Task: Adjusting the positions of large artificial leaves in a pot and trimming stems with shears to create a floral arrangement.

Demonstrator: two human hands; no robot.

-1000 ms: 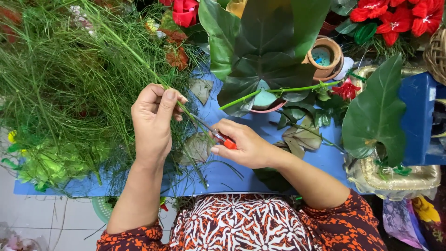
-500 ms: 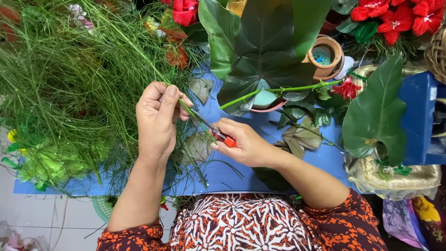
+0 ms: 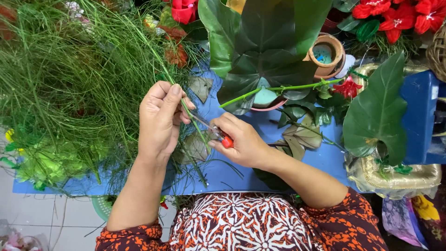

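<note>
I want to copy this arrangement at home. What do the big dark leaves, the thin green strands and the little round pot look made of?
Big dark leaves: probably plastic or coated fabric, given the even sheen and uniform colour. Thin green strands: wiry and very regular, possibly plastic, though real grass cannot be ruled out. Little round pot: matte reddish-brown, like terracotta clay. The left hand holds a strand, and the right hand holds a red-handled tool.

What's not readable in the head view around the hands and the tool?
- Tool: only a metal shaft and red handle bit show; right hand covers the rest.
- Green stem: upper end lost in the grass foliage.
- Left hand fingertips: hidden behind the hand itself.
</note>
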